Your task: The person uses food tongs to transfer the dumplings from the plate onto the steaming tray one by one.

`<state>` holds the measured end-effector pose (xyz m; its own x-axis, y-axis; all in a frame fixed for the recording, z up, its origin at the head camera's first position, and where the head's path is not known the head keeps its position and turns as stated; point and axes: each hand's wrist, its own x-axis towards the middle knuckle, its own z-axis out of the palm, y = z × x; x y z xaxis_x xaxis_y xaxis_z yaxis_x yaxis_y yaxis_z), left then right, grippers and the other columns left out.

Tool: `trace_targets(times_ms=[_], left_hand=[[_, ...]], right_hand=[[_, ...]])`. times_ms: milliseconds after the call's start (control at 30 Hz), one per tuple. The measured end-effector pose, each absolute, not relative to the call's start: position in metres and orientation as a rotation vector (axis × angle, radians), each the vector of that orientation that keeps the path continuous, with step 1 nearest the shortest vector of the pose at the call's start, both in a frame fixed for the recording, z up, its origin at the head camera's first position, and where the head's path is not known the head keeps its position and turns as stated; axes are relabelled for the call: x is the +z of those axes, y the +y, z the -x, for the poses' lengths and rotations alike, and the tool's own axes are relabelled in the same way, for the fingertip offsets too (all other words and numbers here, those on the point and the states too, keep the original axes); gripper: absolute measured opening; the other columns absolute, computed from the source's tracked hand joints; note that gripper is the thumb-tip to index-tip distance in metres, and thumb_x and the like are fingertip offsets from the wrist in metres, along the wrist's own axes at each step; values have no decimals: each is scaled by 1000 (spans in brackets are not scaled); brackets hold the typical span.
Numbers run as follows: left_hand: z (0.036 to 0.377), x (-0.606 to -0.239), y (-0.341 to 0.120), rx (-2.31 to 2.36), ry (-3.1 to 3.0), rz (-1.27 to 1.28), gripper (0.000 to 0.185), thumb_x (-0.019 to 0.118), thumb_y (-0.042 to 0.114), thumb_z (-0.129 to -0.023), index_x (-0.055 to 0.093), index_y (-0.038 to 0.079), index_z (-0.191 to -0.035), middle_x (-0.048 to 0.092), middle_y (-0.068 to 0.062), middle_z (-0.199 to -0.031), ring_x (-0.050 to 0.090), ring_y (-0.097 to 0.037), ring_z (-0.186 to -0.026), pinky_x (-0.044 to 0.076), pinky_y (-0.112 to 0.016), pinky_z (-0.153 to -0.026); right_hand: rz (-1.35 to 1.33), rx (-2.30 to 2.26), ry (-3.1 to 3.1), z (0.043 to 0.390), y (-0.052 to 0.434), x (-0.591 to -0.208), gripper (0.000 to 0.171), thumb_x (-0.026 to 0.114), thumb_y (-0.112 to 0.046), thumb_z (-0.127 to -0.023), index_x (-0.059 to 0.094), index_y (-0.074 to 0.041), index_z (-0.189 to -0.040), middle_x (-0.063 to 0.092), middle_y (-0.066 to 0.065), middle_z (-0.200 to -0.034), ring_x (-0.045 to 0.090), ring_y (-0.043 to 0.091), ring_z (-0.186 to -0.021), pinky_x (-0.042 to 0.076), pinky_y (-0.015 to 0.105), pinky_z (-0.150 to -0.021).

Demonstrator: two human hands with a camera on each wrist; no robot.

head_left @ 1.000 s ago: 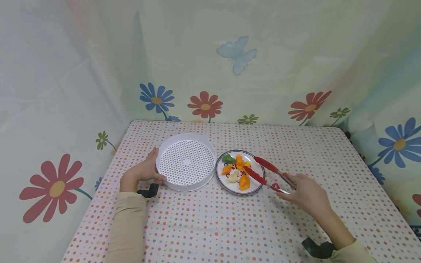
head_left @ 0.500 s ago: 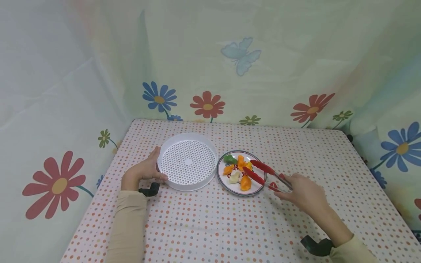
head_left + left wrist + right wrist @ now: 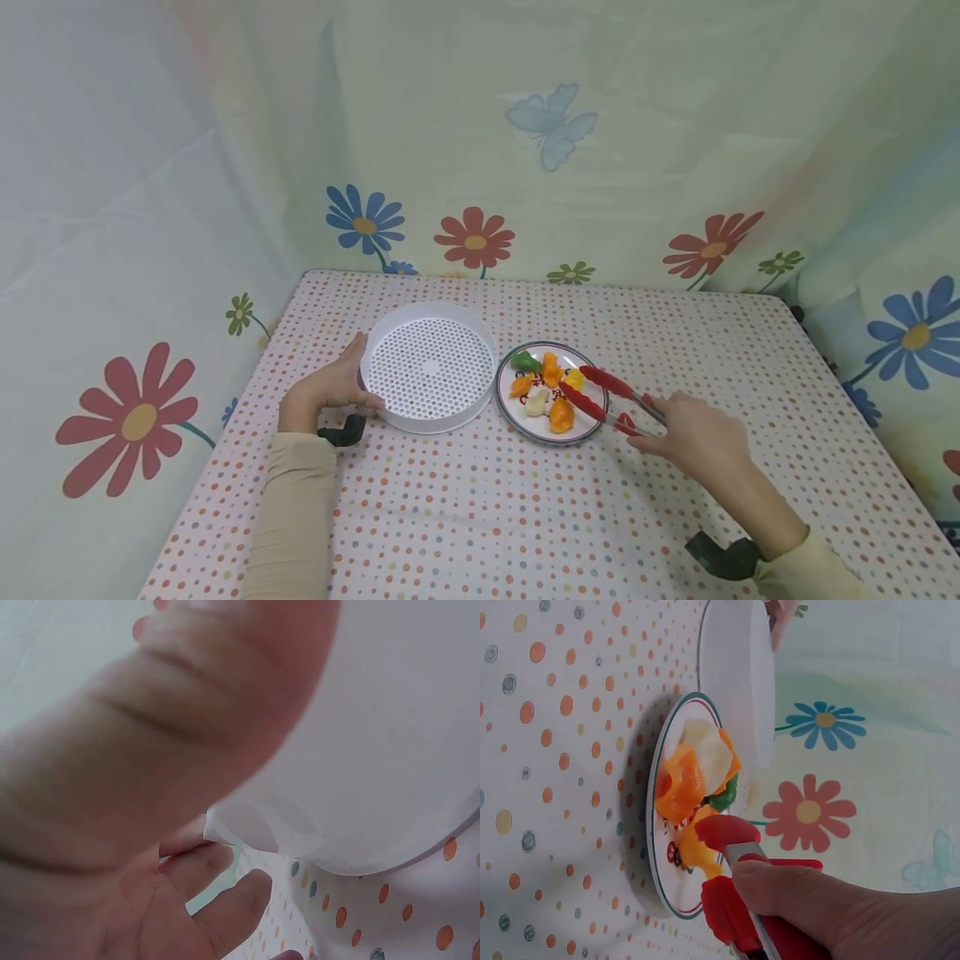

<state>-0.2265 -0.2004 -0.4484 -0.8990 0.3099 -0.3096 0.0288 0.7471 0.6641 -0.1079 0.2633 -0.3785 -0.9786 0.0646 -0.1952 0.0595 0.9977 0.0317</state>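
My left hand point(image 3: 330, 388) holds the side of a round white tray point(image 3: 427, 425) with a perforated bottom, thumb and fingers spread along its outer wall. In the left wrist view the thumb point(image 3: 187, 712) lies close against the tray point(image 3: 390, 735), hiding part of the grip. My right hand point(image 3: 701, 437) grips red-tipped metal tongs point(image 3: 611, 383), their arms apart over the right side of a plate point(image 3: 517, 427). Just left of the tips lies a yellow pepper-like piece point(image 3: 573, 380). Orange point(image 3: 561, 415), green point(image 3: 525, 362) and cream point(image 3: 536, 403) pieces share the plate.
The plate stands close to the tray's right side on a dotted tablecloth point(image 3: 450, 517). A flowered curtain point(image 3: 600, 167) rises behind the table and along both sides. Dark wrist mounts point(image 3: 723, 557) sit at the wrists.
The tong tips first shift left with the right hand, over the yellow piece, then draw back right, leaving it in fuller view. The left hand stays on the tray. The head view shifts slightly.
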Motion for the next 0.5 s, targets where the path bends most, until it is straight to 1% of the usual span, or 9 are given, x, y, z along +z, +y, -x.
trace_targets(times_ms=[67,167,233,333,500], left_hand=[[226,-448,-201,968,2538,-257,139,88,36,-59,-11,3,-151,-14,-19,-158,-6,-40,-146,6,-56,-117],[226,-449,-202,971,2538,-257,140,88,37,-58,-11,4,-151,-14,-19,-158,-6,-40,-146,6,-57,-117],[226,-449,-202,974,2541,-257,140,88,37,-58,-11,4,-151,-14,-19,-158,-6,-40,-146,6,-57,-117],[226,-449,-202,978,2546,-258,139,88,36,-59,-11,4,-151,-13,-19,-159,-6,-39,-146,6,-56,-117],[227,-450,-202,974,2538,-255,137,87,36,-61,-12,4,-151,-14,-19,-158,-6,-39,-146,6,-56,-117]], right_hand=[[-78,68,2956,107,263,-377,74,81,-50,-65,63,2,-114,62,16,-84,47,19,-61,38,26,-44],[-77,95,2952,107,262,-376,72,80,-50,-66,64,2,-112,62,14,-81,46,18,-60,38,26,-43],[-99,93,2927,108,260,-375,73,80,-50,-65,64,1,-114,61,12,-79,46,18,-60,37,25,-44],[-119,105,2890,111,258,-376,78,80,-51,-65,62,2,-120,62,13,-82,47,18,-61,37,25,-45],[-111,119,2891,111,257,-379,77,81,-49,-65,62,2,-120,64,14,-83,46,17,-58,35,24,-44]])
